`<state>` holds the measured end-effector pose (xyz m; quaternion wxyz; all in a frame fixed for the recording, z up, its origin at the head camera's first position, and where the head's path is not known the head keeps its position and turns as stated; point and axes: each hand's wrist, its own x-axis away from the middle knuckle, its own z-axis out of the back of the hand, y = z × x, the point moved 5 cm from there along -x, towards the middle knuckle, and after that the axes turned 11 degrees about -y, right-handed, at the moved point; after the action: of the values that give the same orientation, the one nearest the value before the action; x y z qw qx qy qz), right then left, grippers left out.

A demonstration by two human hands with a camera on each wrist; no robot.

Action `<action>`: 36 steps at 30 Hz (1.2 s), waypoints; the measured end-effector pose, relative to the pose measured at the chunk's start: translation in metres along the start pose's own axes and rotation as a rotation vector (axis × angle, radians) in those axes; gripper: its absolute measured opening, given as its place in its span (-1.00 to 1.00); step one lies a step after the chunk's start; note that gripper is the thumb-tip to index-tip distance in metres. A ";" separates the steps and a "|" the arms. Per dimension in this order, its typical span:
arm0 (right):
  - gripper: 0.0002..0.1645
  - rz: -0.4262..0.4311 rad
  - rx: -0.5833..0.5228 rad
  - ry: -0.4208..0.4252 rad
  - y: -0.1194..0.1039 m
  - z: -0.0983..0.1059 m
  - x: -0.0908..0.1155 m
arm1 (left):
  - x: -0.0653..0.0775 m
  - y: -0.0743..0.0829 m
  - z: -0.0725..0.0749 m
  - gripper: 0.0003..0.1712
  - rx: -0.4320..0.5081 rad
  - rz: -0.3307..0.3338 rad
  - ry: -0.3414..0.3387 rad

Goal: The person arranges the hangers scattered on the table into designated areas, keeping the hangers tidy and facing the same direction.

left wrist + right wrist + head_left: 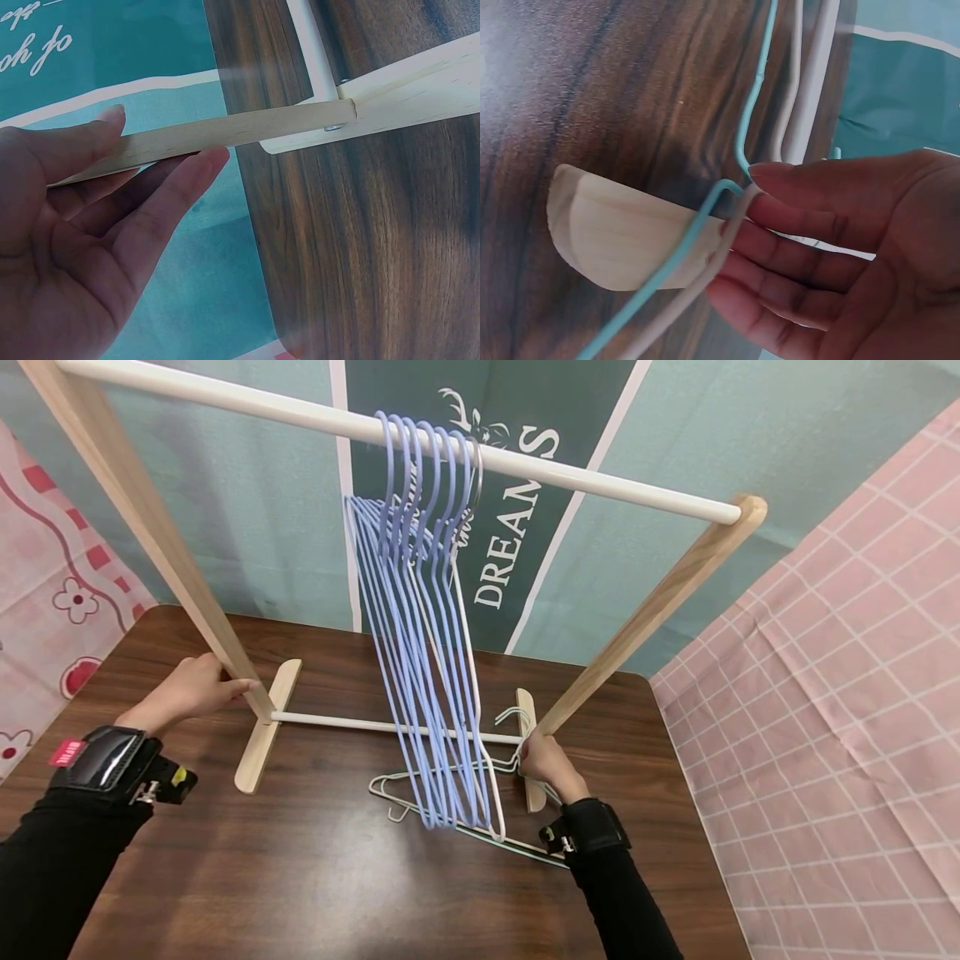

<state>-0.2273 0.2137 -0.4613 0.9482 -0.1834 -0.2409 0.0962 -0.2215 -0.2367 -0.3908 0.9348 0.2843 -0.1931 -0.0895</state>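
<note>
My left hand [197, 689] grips the left wooden upright [187, 135] of a clothes rack just above its foot, thumb on one side and fingers on the other. Down by the rack's right foot [630, 229], my right hand [551, 767] pinches a teal wire hanger [652, 277] and a whitish hanger [676, 304] together at their necks. Their bodies reach left, low over the table, partly behind the hanging hangers. Several blue hangers [408, 635] and a white hanger [468, 668] hang bunched at the middle of the white top rod [600, 483].
A white lower bar [337, 721] joins the rack's two feet, which stand on a dark wooden table [300, 877]. Behind hangs a teal cloth with lettering [517, 518]. Pink checked cloth [825, 693] borders the right side, and pink patterned cloth [52, 568] the left.
</note>
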 end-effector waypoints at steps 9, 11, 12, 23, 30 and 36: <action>-0.76 0.019 -0.022 0.031 0.004 -0.005 -0.002 | 0.000 0.001 0.001 -0.54 0.001 0.010 -0.001; -0.77 0.022 -0.009 0.038 0.005 -0.005 -0.003 | 0.000 0.001 0.000 -0.54 0.002 0.010 -0.002; -0.77 0.020 -0.005 0.038 0.006 -0.005 -0.003 | 0.000 0.001 0.000 -0.54 0.002 0.011 -0.003; -0.72 -0.022 0.003 0.012 0.007 -0.005 -0.003 | 0.001 0.002 0.000 -0.54 0.011 0.012 0.001; -0.71 -0.040 0.003 0.022 0.007 -0.003 -0.002 | 0.001 0.002 0.000 -0.53 0.009 0.011 0.002; -0.71 -0.036 0.021 0.046 0.005 0.000 0.000 | 0.001 0.002 0.000 -0.55 -0.003 0.007 -0.002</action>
<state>-0.2281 0.2186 -0.4633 0.9569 -0.1714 -0.2215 0.0773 -0.2208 -0.2357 -0.3892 0.9354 0.2822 -0.1947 -0.0867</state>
